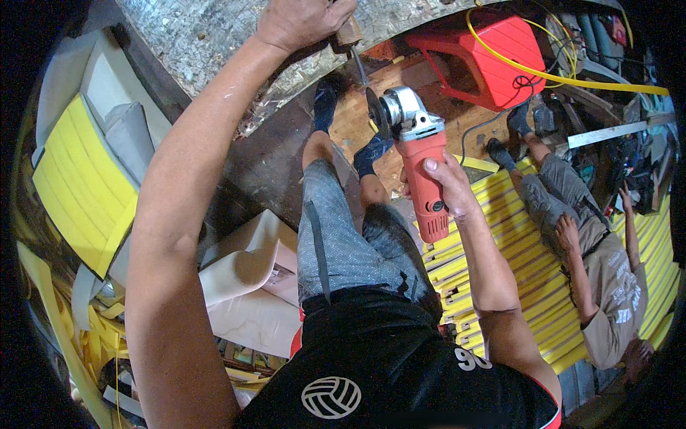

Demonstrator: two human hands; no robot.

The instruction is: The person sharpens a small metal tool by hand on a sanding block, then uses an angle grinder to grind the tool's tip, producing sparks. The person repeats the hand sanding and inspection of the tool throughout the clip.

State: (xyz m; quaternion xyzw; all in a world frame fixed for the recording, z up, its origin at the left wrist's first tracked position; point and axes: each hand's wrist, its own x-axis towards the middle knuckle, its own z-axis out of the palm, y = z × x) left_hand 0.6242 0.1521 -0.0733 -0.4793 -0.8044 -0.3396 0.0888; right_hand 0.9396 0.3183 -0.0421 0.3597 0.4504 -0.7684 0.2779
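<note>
Head view: red angle grinder (421, 171) held in the right hand (449, 182), fingers wrapped round the body, thumb across the top, presumably for a firm hold clear of the disc (374, 113). Grinder is angled up and away from the torso, in front of the legs. Wooden-handled tool (349, 33) gripped in the left hand (304, 23) at the bench edge (268, 107) (fingertips partly hidden), its metal shaft pointed down at the disc, apparently so both are lined up; contact cannot be told. Red stool (500, 64) placed beyond, yellow hose (572, 80) draped in front of it. Co-worker (614, 300) seen at right.
</note>
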